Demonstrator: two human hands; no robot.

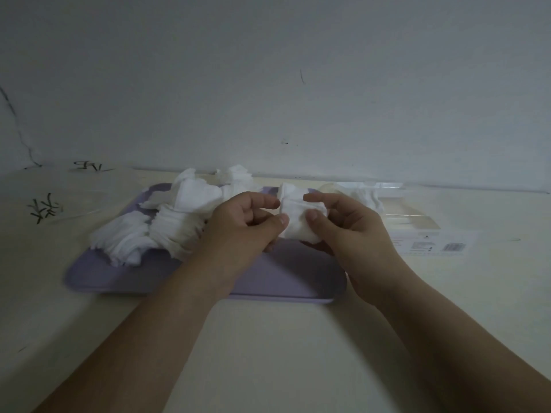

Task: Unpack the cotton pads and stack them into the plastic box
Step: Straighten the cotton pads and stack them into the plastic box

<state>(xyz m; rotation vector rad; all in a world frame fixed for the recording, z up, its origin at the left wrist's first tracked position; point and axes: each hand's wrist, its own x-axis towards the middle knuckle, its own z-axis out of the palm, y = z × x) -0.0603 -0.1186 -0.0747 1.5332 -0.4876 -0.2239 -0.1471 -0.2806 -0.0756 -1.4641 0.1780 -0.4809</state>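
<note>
Cotton pads between hands — above tray edge

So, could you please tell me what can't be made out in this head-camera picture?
- Small stack of pads: its lower part is covered by the fingers of the left hand and right hand, so the count is unclear.
- Clear plastic box: transparent in dim light; how many pads it holds is unclear.
- Label: print too small.
- Lavender tray: far side hidden by the loose pad pile.

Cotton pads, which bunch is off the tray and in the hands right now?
The small stack of cotton pads pinched between left hand and right hand, above the lilac tray; the other heaps lie on it.
</note>
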